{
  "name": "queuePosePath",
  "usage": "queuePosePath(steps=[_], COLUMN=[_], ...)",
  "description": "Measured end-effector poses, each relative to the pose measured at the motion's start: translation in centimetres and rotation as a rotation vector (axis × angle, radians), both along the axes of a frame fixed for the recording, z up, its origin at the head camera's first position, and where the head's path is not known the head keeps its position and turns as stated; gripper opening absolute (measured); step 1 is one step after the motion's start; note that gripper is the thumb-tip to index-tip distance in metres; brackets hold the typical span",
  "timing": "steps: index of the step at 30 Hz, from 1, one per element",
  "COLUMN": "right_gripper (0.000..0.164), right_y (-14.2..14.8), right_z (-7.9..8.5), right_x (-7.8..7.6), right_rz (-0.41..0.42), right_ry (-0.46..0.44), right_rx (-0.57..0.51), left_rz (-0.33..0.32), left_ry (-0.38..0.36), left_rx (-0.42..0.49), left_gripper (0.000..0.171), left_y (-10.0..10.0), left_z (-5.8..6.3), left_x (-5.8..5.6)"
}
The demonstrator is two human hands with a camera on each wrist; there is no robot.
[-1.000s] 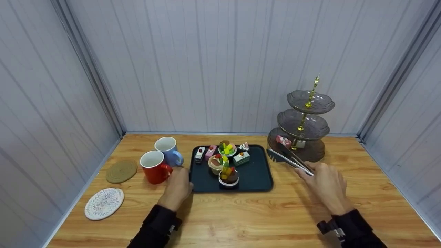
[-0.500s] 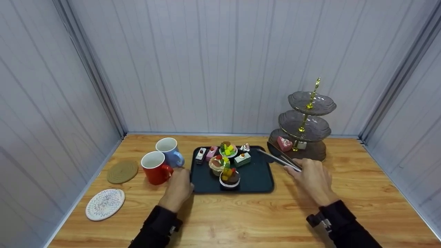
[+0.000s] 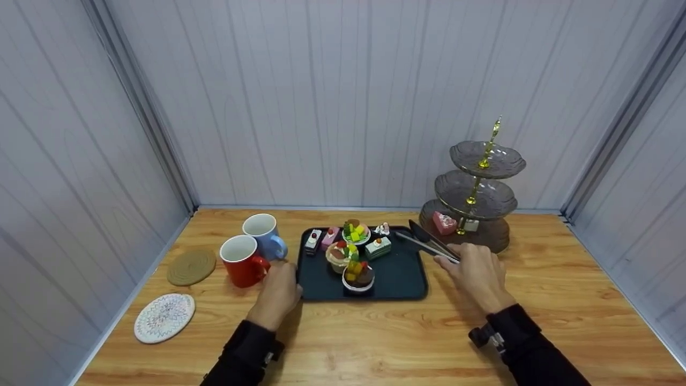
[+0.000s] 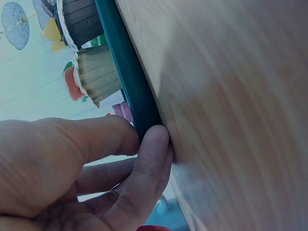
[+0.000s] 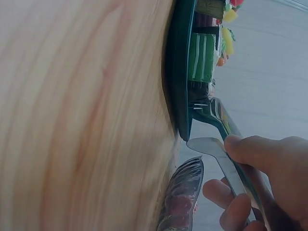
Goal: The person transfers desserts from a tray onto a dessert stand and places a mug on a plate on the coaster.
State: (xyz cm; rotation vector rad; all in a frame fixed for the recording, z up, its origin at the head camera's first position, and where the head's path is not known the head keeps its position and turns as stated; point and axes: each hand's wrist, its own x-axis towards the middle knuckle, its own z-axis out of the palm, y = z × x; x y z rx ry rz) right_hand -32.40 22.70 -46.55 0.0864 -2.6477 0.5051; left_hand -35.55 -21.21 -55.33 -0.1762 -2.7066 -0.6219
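My left hand [image 3: 276, 292] pinches the left edge of the dark tray [image 3: 321, 281] between thumb and fingers; the left wrist view shows the thumb on its rim. My right hand [image 3: 477, 273] holds serving tongs [image 5: 226, 163], their ends spread apart with nothing between them. One fork-like tip reaches over the tray's right end, near a green layered cake [image 3: 378, 247] and a small white cake piece [image 3: 382, 229]. Also on the tray are a dark layered cake [image 3: 313, 242], a pink cake [image 3: 330, 239], a fruit tart [image 3: 338, 258], a chocolate cup [image 3: 359, 279] and a fruit cup [image 3: 356, 232].
A three-tier stand [image 3: 498, 236] is behind my right hand, with a pink cake [image 3: 444, 223] and a white cake [image 3: 471, 225] on its bottom tier. Red mug [image 3: 240, 268] and blue mug [image 3: 262, 236] stand beside my left hand. Brown coaster [image 3: 191, 267] and white coaster [image 3: 164, 318] lie left.
My right hand has moved left with the tongs, from the stand's bottom tier to the tray's right end. The pink cake stays on that tier. My left hand keeps its grip.
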Motion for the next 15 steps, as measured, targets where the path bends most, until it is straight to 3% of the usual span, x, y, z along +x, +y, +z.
queuePosePath(steps=[9, 15], right_gripper=[0.034, 0.035], right_y=[-0.11, -0.44], right_z=[0.10, 0.17], right_x=[-0.19, -0.34], right_rz=[0.014, 0.026], right_ry=[0.019, 0.003], right_rx=[0.029, 0.037], left_rz=[0.009, -0.003], left_ry=[-0.043, -0.004], left_rx=[-0.011, -0.011], left_gripper=[0.013, 0.012], left_y=[0.09, -0.02], left_z=[0.21, -0.21], left_x=[0.12, -0.10])
